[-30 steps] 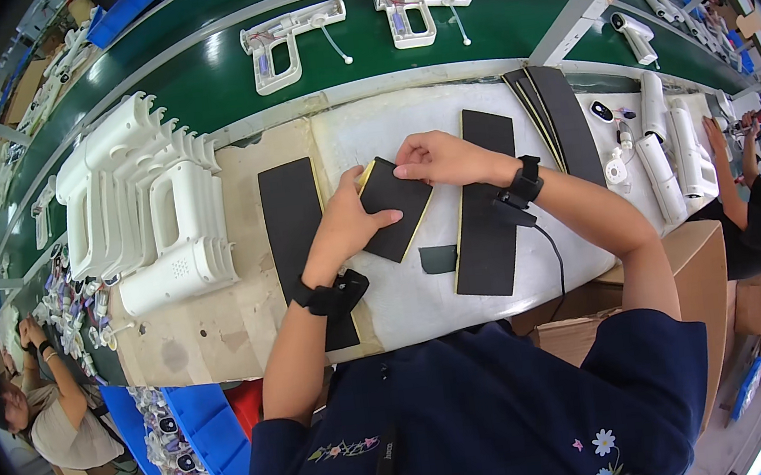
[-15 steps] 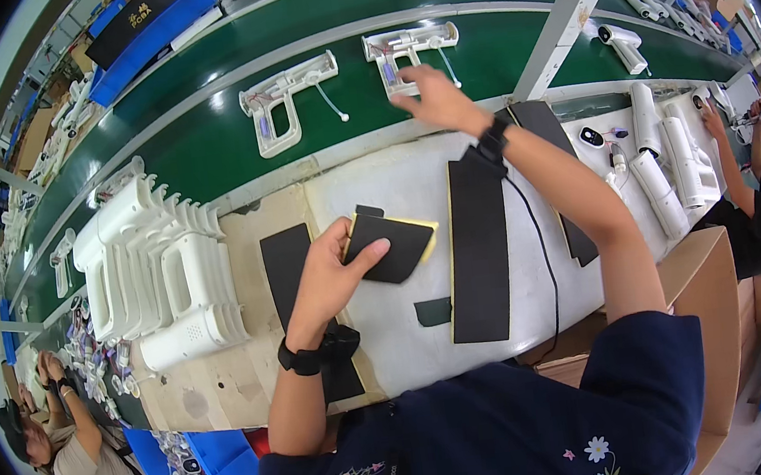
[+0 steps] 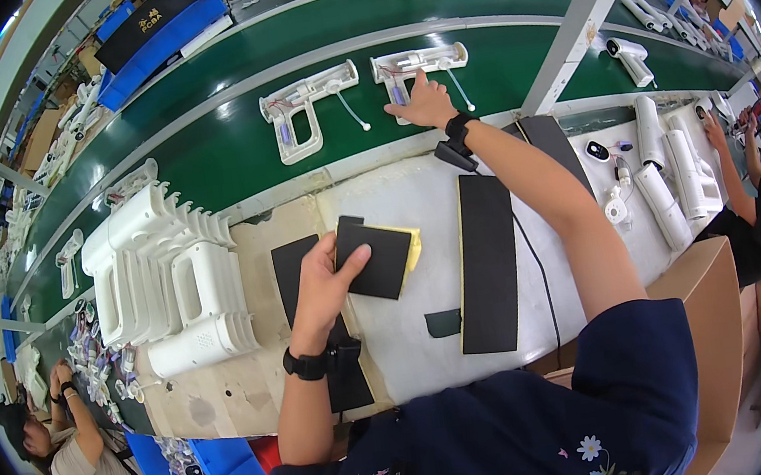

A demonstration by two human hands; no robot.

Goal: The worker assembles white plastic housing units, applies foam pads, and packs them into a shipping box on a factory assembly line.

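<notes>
My left hand pinches a small stack of black foam pads with yellow backing paper sticking out on the right side. My thumb lies on top of the stack. My right hand reaches out to the green conveyor belt with its fingers apart, over the handle of an open white gun-shaped housing. Wires and a purple part show inside this housing; whether my fingertips touch it is unclear. A second such half-housing lies to its left on the belt, a thin tube hanging off it.
Large black foam strips and a small dark piece lie on the white bench. Stacked white housing shells stand at left. White cylindrical parts lie at right, near a co-worker's hands. A grey post rises beyond my right arm.
My right hand has come down onto the housing's handle area from slightly above it. The pad stack in my left hand has turned a little. The whole view has shifted slightly.
</notes>
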